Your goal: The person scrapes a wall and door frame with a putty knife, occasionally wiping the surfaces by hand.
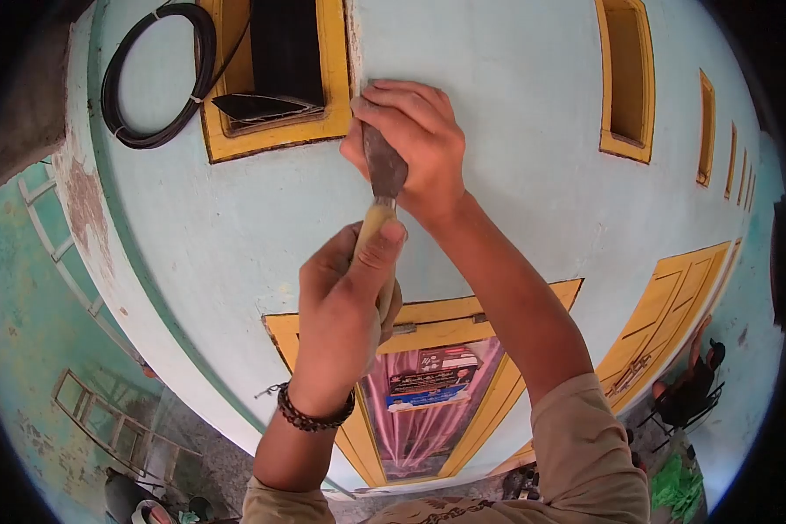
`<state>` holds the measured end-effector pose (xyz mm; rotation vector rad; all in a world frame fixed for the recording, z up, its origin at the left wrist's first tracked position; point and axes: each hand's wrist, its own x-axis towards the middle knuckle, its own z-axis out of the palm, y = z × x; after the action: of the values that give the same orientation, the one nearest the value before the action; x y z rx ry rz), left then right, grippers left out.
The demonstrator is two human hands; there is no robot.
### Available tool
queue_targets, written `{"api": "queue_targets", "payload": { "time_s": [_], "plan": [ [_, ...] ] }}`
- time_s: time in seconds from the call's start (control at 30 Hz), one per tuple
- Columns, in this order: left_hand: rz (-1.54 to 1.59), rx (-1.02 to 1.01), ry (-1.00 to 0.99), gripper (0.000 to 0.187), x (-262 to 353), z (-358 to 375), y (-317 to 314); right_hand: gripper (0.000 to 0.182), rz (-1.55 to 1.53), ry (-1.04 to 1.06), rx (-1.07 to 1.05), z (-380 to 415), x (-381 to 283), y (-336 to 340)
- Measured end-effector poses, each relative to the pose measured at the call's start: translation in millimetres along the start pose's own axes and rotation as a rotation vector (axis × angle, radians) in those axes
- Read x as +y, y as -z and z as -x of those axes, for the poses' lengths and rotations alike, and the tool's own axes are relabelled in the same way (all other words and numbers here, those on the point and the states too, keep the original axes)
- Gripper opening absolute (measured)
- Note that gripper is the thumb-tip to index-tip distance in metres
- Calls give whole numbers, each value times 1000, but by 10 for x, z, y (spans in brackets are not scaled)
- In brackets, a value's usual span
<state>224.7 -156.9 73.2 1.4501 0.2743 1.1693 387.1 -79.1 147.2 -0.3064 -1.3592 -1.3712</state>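
Note:
My left hand (345, 288) is wrapped round the pale handle of a small trowel (386, 166), thumb along the top, blade pointing up. At the far end of the blade, my right hand (419, 140) has its fingers curled, the index finger over the tip. Its thumb side lies partly behind the metal. Both hands are in front of the pale blue wall (515, 175), just right of a yellow window frame (271, 144). Whether any material sits under the right fingertips is hidden.
A coil of black cable (113, 96) hangs left of the window. Below is a yellow-framed door (445, 312) with a pink curtain. Ladders (61, 249) lean at left. At lower right, a person (694, 380) sits on a chair near a green plastic bag (677, 489).

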Motion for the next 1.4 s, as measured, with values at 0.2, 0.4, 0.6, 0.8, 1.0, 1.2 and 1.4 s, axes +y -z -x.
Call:
{"api": "queue_targets", "payload": {
  "time_s": [0.2, 0.4, 0.6, 0.8, 1.0, 1.2, 1.4],
  "plan": [
    [-18, 24, 9, 37, -49, 61, -8, 25, -6, 1, 34, 71, -50, 4],
    [-6, 22, -30, 42, 182, -91, -46, 22, 3, -39, 17, -135, 59, -51],
    [28, -24, 28, 42, 272, -143, -21, 21, -26, -8, -8, -185, 132, -81],
    [63, -38, 24, 38, 207, -110, 7, 22, -37, -27, -13, -126, 92, -80],
    [99, -83, -31, 41, 353, -258, 68, 23, -38, 25, -53, -372, 210, -189],
    [92, -55, 17, 41, 307, -224, 98, 25, -7, 10, -48, -295, 124, -164],
    [103, -96, -4, 43, 356, -279, 100, 25, 0, 31, -70, -315, 181, -141]
  ]
}}
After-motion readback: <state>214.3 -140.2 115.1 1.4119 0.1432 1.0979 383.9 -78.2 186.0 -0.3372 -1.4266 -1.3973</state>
